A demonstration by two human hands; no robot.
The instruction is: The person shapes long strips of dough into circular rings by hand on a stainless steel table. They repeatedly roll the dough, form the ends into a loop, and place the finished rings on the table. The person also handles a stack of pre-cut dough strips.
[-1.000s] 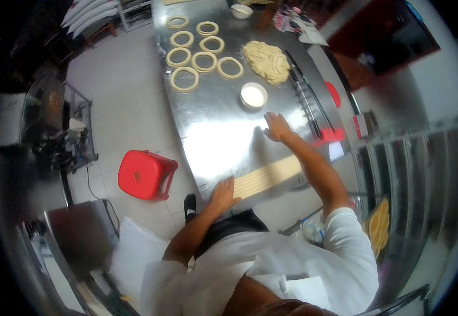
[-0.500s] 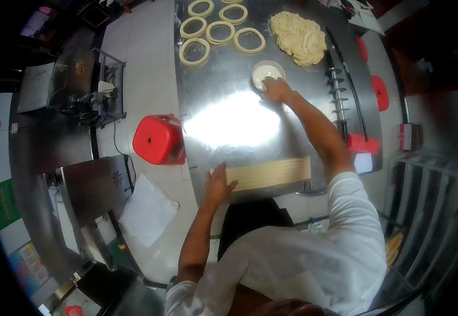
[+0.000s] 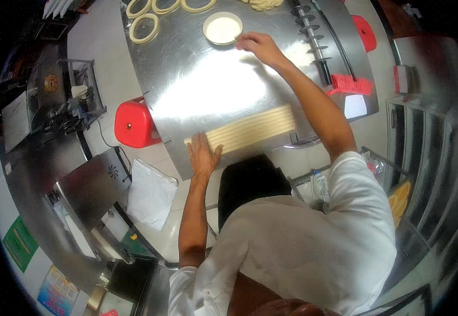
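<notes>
Several long pale dough strips [image 3: 252, 128] lie side by side near the front edge of the metal table. My left hand [image 3: 202, 154] rests flat over their left end, its fingers stretched out. Further back stands a round bowl [image 3: 206, 29] with white contents. Just right of its rim is my right hand [image 3: 260, 47], fingers bent and drawn together; whatever they may hold is too small to make out. Rings of dough [image 3: 157, 30] lie at the table's far left. Part of a large dough lump [image 3: 266, 4] shows at the far edge of view.
A metal auger [image 3: 313, 39] and a red-bristled brush [image 3: 351, 84] lie along the table's right side. One red stool [image 3: 134, 124] stands at the left edge, another red stool [image 3: 364, 32] at the right. A white cloth or sack [image 3: 151, 195] lies on the floor at left.
My right hand has come out of the bowl to its right side. My left hand now lies over the strips' left end. The whole view has shifted, cutting off much of the dough lump.
</notes>
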